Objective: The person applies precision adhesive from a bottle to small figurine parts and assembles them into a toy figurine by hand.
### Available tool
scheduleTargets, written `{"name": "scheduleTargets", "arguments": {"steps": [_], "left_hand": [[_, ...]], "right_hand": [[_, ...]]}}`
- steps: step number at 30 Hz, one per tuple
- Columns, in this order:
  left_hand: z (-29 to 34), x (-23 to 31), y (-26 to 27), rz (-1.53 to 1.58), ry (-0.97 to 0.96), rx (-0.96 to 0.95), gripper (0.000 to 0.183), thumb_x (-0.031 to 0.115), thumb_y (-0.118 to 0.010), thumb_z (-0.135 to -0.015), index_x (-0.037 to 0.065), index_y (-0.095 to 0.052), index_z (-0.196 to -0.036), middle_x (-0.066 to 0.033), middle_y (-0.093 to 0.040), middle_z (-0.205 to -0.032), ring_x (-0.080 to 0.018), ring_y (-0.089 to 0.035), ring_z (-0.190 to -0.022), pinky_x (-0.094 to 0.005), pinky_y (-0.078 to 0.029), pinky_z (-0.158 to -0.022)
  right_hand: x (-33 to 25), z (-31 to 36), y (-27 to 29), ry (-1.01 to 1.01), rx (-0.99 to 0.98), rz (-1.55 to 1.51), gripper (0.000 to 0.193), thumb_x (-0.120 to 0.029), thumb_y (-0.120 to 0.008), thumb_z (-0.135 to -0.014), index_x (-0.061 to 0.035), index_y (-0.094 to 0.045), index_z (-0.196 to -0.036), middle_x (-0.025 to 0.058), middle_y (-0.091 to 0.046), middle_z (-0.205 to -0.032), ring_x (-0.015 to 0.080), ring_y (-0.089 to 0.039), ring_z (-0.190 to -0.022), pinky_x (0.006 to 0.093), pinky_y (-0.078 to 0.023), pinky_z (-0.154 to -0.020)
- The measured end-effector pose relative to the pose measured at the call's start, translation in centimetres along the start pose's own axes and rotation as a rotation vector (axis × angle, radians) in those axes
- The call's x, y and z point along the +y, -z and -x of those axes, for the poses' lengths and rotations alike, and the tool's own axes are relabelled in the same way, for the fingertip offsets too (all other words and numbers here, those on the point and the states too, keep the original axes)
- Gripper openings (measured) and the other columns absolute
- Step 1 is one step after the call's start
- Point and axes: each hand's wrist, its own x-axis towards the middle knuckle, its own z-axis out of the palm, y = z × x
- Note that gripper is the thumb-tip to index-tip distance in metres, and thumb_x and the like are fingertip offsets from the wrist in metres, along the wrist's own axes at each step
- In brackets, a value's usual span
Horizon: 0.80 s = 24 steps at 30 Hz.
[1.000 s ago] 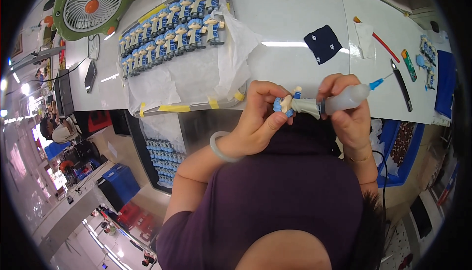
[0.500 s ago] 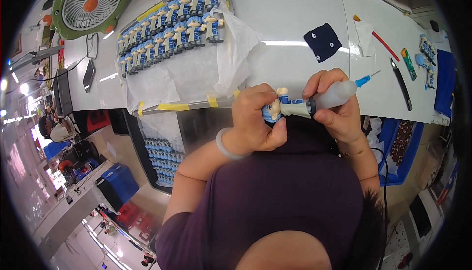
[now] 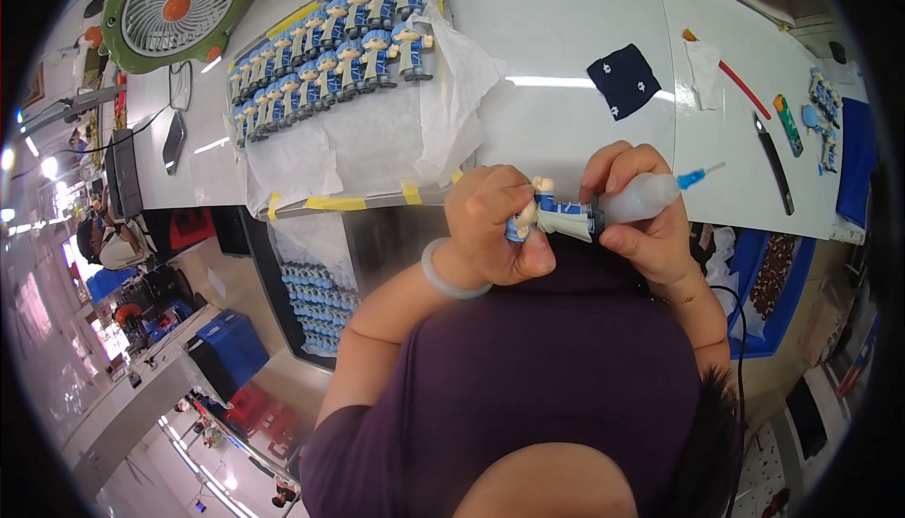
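A small painted figurine (image 3: 564, 220) in blue and cream lies sideways between my hands, its dark base pointing right. My left hand (image 3: 495, 221) is closed round its blue-haired head. My right hand (image 3: 650, 207) has thumb and fingers at the dark base and also keeps a translucent squeeze bottle (image 3: 643, 197) in its grasp. The bottle's blue needle tip points up and to the right, away from the figurine. Part of the figurine's head is hidden by my left fingers.
Rows of similar figurines (image 3: 325, 61) stand on a paper-lined tray (image 3: 339, 204) at left. A green fan (image 3: 174, 9) is behind it. A dark patterned cloth (image 3: 623, 82), a black craft knife (image 3: 774, 164) and a green cutter (image 3: 788, 126) lie to the right.
The figurine has turned slightly in my hands, showing more of its blue side. The bottle has tilted a little, its needle tip now lower. Both hands keep their hold.
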Motion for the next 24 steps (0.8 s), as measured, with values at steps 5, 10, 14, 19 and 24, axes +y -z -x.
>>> {"name": "scheduleTargets", "arguments": {"steps": [5,10,14,19,24], "left_hand": [[0.2,0.0,0.1,-0.010,0.095,0.010,0.035,0.014,-0.055,-0.070,-0.001,-0.040,-0.097,-0.0117,-0.047,-0.063,-0.0228,-0.042,-0.046,-0.0311,-0.034,-0.043],[0.2,0.0,-0.2,0.049,0.134,0.102,0.036,0.008,-0.061,-0.067,-0.002,-0.043,-0.096,-0.0143,-0.048,-0.069,-0.0247,-0.045,-0.055,-0.0320,-0.036,-0.048],[0.1,0.1,0.1,-0.030,0.128,0.042,0.039,0.006,-0.067,-0.063,-0.002,-0.045,-0.093,-0.0152,-0.049,-0.073,-0.0256,-0.046,-0.057,-0.0321,-0.037,-0.050],[0.2,0.2,0.0,-0.076,0.093,0.064,0.043,0.005,-0.070,-0.059,-0.001,-0.045,-0.094,-0.0150,-0.050,-0.075,-0.0253,-0.047,-0.057,-0.0311,-0.037,-0.050],[0.2,0.3,0.0,-0.093,0.077,0.070,0.044,0.003,-0.072,-0.059,0.001,-0.045,-0.093,-0.0146,-0.053,-0.078,-0.0253,-0.049,-0.058,-0.0307,-0.038,-0.050]], "right_hand": [[-1.0,1.0,0.9,-0.034,0.092,0.072,0.032,-0.002,-0.054,-0.074,-0.0061,-0.039,-0.102,0.0094,-0.043,-0.099,0.0163,-0.047,-0.085,0.0276,-0.038,-0.077],[-2.1,2.2,1.4,0.149,0.171,0.732,0.029,-0.007,-0.062,-0.072,-0.0022,-0.051,-0.098,0.0104,-0.053,-0.093,0.0201,-0.051,-0.082,0.0290,-0.042,-0.072],[-2.9,2.3,0.7,0.291,0.265,1.039,0.034,0.002,-0.065,-0.060,-0.0042,-0.059,-0.092,0.0097,-0.056,-0.089,0.0238,-0.053,-0.082,0.0311,-0.043,-0.070],[-3.3,2.4,0.6,0.439,0.271,1.324,0.043,0.006,-0.062,-0.052,-0.0074,-0.061,-0.093,0.0072,-0.056,-0.092,0.0245,-0.052,-0.083,0.0311,-0.044,-0.071],[-3.7,2.8,0.5,0.515,0.254,1.476,0.045,0.005,-0.061,-0.053,-0.0107,-0.062,-0.095,0.0046,-0.055,-0.096,0.0232,-0.050,-0.087,0.0301,-0.042,-0.073]]}}
